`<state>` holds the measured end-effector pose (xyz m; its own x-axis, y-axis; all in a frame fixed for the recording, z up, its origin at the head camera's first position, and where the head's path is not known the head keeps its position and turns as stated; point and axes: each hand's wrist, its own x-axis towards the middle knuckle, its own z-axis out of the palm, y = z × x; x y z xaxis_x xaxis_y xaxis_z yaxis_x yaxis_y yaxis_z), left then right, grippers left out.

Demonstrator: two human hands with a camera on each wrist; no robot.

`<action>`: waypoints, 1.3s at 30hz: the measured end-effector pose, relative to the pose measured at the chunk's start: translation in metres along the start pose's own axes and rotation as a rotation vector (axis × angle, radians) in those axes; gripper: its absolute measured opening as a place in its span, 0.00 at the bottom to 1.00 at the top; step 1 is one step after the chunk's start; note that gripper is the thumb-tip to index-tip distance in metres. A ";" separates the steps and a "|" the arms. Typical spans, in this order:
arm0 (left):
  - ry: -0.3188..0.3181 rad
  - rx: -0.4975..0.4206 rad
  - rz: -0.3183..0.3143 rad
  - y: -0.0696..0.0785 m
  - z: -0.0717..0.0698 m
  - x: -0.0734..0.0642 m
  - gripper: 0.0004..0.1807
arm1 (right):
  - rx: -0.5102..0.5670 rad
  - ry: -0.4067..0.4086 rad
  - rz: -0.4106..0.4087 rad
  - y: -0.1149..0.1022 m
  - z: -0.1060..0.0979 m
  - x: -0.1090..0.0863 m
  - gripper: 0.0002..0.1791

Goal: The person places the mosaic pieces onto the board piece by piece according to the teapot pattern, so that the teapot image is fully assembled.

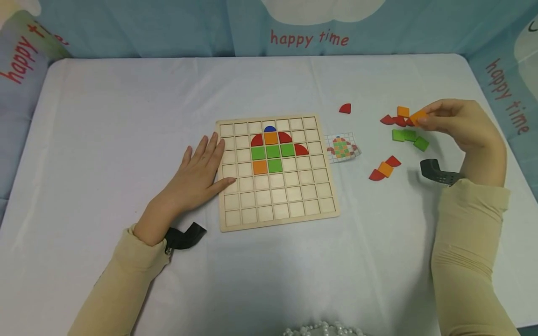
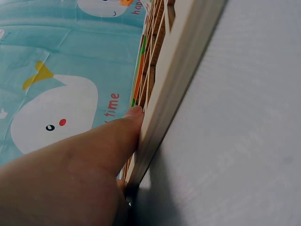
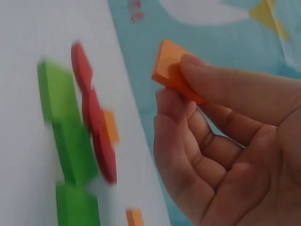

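Observation:
My right hand [image 1: 466, 122] pinches an orange square tile [image 3: 171, 68] between thumb and fingers, lifted above the loose pieces at the right. Below it lie red quarter-circle tiles [image 1: 387, 120], another orange tile [image 1: 403, 111] and several green square tiles [image 1: 409, 135]. My left hand [image 1: 195, 175] lies flat with fingers spread on the left edge of a wooden grid board [image 1: 279, 225]; its thumb rests over the rim in the left wrist view. Set in the board's upper cells are a blue half-circle [image 1: 270, 129], red quarter-circles [image 1: 257, 140], orange squares [image 1: 259, 167] and green squares [image 1: 272, 151].
A small printed pattern card [image 1: 342, 147] lies against the board's right side, slightly curled. Beyond it is a lone red quarter-circle [image 1: 345, 108]. Nearer the right forearm sits a cluster with an orange tile [image 1: 385, 169] between two red ones. A white cloth [image 1: 126, 107] covers the table.

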<state>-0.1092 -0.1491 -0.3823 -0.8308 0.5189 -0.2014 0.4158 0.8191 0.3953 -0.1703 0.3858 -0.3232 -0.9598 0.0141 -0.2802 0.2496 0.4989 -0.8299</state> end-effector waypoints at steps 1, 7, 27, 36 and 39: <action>0.001 0.000 0.000 0.000 0.000 0.000 0.45 | 0.022 -0.011 -0.013 -0.004 0.003 -0.001 0.03; 0.003 -0.001 0.001 -0.001 0.001 0.000 0.46 | 0.056 -0.054 -0.055 -0.024 0.022 -0.004 0.07; 0.000 0.006 -0.021 0.000 -0.001 -0.001 0.47 | -0.032 -0.211 -0.215 -0.078 0.107 -0.005 0.07; -0.004 -0.004 -0.021 0.002 -0.003 -0.002 0.47 | -0.099 -0.299 -0.254 -0.102 0.145 -0.005 0.07; -0.004 -0.002 -0.021 0.002 -0.003 -0.002 0.47 | -0.122 -0.327 -0.245 -0.107 0.157 -0.004 0.07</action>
<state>-0.1078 -0.1493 -0.3783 -0.8376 0.5029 -0.2133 0.3979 0.8292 0.3925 -0.1732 0.1966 -0.3088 -0.8929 -0.3833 -0.2362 -0.0168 0.5527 -0.8332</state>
